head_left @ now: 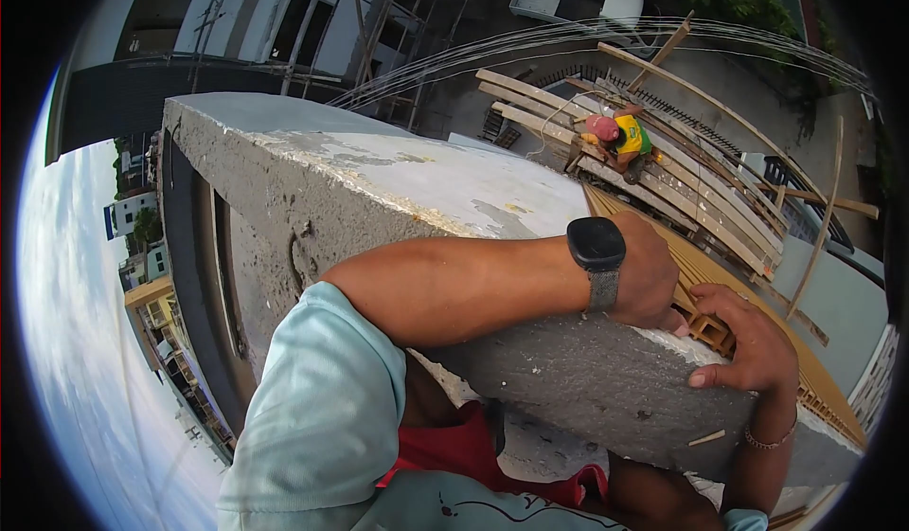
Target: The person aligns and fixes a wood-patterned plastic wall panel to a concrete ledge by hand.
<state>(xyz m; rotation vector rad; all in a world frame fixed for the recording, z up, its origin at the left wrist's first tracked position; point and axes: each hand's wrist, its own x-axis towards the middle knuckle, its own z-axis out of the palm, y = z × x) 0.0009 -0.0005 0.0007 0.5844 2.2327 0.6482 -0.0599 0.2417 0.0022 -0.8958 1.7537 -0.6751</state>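
My left hand point(647, 270), with a dark watch point(597, 244) at the wrist, reaches across a concrete wall. It is curled over the top edge of a tan fluted panel point(786, 342) on the wall's outer side; most of its fingers are hidden behind the hand. Between my hands, hollow cells show in the panel's end point(708, 327). My right hand point(753, 342) arches above that edge, thumb and fingers apart. Its fingertips are near the panel's ribbed face, and its thumb lies by the rough concrete top point(587, 389).
Far below, a person point(620, 143) in a yellow and green shirt and red cap crouches on scaffold planks point(701, 195). Cables point(454, 57) run across above a street with a parked white truck point(578, 0). The wall's painted face point(407, 166) drops away on the outer side.
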